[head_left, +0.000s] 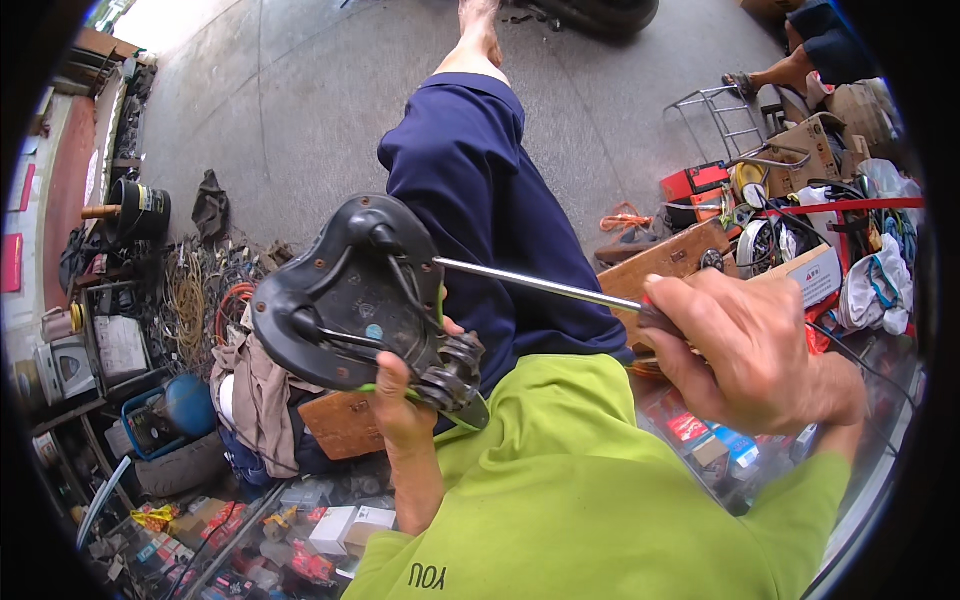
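Note:
A black bicycle saddle point(335, 275) rests against my left thigh with its underside up, showing the rails and small fixings along its rim. My left hand point(405, 400) grips it at the narrow end, thumb on the near side, beside the metal seat clamp point(455, 375). In my right hand point(740, 340) is a screwdriver point(545, 283), the fist closed around its dark handle. Its long shaft points left, and the tip meets the saddle's right edge in view; whether it touches I cannot tell. My palm hides most of the handle.
Below me, a glass-topped case point(290, 500) holds small boxes and packets. Cables point(185, 300) and a blue crate point(150, 420) lie at left. Cartons point(805, 275), a metal rack point(725, 125) and another person's leg point(785, 72) are at right. A tyre point(610, 12) lies beyond my foot.

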